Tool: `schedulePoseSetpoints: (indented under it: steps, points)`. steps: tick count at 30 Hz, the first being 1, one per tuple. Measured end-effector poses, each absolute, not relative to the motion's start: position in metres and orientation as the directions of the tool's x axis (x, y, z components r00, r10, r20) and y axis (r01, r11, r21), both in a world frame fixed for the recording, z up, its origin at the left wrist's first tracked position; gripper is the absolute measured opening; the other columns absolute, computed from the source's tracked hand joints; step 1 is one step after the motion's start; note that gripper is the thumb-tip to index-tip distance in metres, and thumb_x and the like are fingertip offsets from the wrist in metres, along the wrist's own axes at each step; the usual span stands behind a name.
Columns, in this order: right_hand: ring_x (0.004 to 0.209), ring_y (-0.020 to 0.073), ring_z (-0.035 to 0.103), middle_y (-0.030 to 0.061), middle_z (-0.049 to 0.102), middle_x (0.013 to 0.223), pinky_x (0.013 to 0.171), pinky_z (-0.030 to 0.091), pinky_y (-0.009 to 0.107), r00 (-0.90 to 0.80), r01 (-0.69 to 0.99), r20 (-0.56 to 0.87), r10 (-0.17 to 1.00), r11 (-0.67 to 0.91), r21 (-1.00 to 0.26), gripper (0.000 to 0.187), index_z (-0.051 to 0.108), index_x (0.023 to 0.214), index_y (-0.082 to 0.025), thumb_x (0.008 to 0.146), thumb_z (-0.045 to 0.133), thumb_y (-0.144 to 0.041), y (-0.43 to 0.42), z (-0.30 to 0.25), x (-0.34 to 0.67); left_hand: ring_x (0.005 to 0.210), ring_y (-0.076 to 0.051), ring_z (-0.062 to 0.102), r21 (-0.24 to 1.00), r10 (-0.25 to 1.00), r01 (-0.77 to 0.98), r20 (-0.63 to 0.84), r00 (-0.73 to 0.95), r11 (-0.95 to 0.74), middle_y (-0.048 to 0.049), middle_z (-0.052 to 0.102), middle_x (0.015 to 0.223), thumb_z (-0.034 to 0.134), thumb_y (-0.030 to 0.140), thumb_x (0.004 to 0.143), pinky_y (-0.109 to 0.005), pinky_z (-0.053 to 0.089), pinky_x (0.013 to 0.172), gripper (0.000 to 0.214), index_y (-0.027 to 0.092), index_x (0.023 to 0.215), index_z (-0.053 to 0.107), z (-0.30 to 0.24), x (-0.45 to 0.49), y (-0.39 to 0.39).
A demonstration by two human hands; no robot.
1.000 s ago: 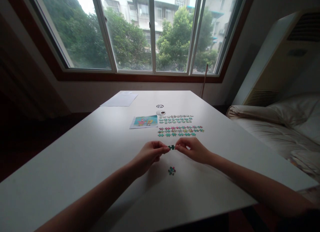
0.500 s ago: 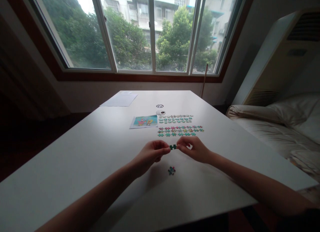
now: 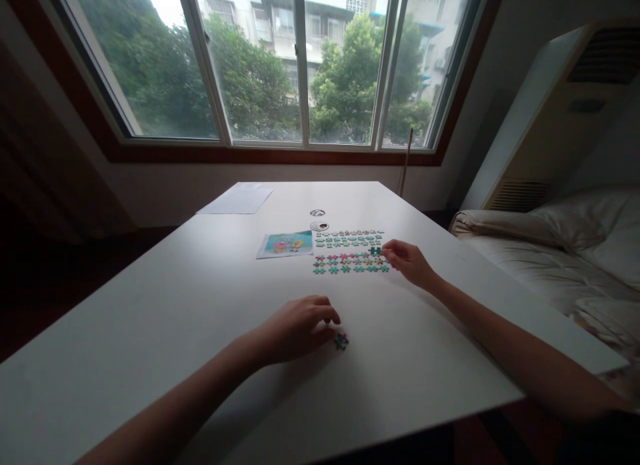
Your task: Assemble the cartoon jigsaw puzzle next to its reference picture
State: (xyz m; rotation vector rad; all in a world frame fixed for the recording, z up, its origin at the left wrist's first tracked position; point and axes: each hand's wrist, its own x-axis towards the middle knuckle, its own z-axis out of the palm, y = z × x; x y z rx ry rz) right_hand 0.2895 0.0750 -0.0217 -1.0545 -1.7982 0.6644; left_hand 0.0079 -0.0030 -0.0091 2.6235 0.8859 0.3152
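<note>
On a white table (image 3: 200, 318) my left hand (image 3: 295, 325) rests with curled fingers, its fingertips just left of a small joined puzzle piece (image 3: 341, 341); nothing shows in that hand. My right hand (image 3: 409, 260) is stretched out to the right end of the rows of loose puzzle pieces (image 3: 350, 258) and pinches a green puzzle piece (image 3: 375, 251) at their edge. A colourful reference picture (image 3: 286, 243) lies left of the rows.
Two small round lids (image 3: 319, 225) lie behind the pieces, and a sheet of paper (image 3: 236, 200) at the table's far left. A window fills the far wall. A cushioned sofa (image 3: 550, 251) and a tall air conditioner (image 3: 550, 118) stand to the right.
Both hands held the green piece between them over the table. My right hand has carried it away to the rows of pieces, and my left hand has dropped to the table beside the joined piece.
</note>
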Motion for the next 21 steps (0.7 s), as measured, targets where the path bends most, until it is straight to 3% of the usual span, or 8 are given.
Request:
schedulePoseSetpoints:
  steps: [9,21]
  points:
    - [0.047,0.0076,0.039,-0.0046,0.044,0.052,0.044,0.031,0.021,-0.208,0.374,0.435,0.876,0.482,-0.792,0.029,0.056,0.076,-0.016,0.079,0.054,-0.044,0.0749,-0.0197,0.2897,0.080,-0.014,0.057,0.441,0.581,0.504,0.051,0.812,-0.743,0.0003,0.058,0.097,0.058,0.022,0.080,-0.023,0.042,0.070,0.022,0.029,0.101,0.062,-0.0036,0.0085,-0.0071]
    - [0.048,0.0074,0.038,-0.0041,0.044,0.054,0.044,0.031,0.020,-0.242,0.419,0.406,0.881,0.472,-0.775,0.029,0.056,0.076,-0.015,0.079,0.053,-0.043,0.0756,-0.0151,0.2925,0.080,-0.016,0.057,0.439,0.571,0.503,0.029,0.820,-0.745,-0.0027,0.056,0.097,0.059,0.028,0.081,-0.024,0.043,0.072,0.026,0.030,0.107,0.062,-0.0040,0.0111,-0.0077]
